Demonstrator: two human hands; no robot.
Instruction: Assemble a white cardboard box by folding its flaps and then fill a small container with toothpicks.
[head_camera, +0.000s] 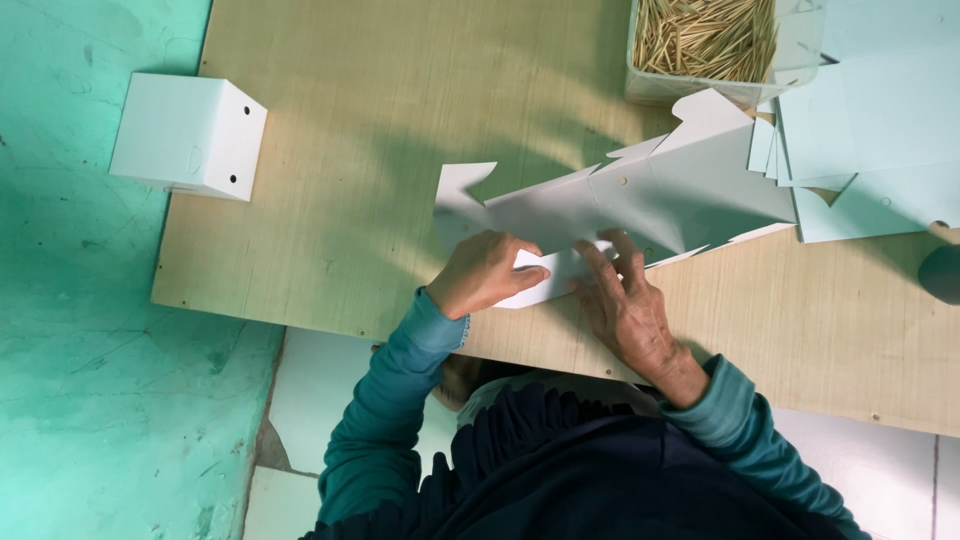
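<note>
1. Hands first: the left hand (487, 275) is curled into a loose fist, knuckles up, with its thumb and fingers pinched on the near flap of a flat white die-cut cardboard box blank (640, 205).
2. The right hand (628, 305) lies palm down with fingers spread, pressing on the same flap just beside the left hand; it grips nothing, only bears down on the card.
3. The white cardboard blank lies unfolded near the front edge of a pale wood-grain board tabletop (350, 150), stretching from the hands up and to the right, with small punched holes and pointed tabs along its edge.
4. Its far end touches or overlaps a stack of flat pale blue-white card sheets (880, 150) at the right side of the board.
5. A clear plastic tub of thin wooden sticks (705, 40) stands at the top of the view, just beyond the blank.
6. A finished folded white cardboard box with two small holes in its side (190, 135) sits well apart at the board's left corner, partly over the green painted floor (80, 350).
7. Both arms wear teal long sleeves (390, 400) over a dark garment.
</note>
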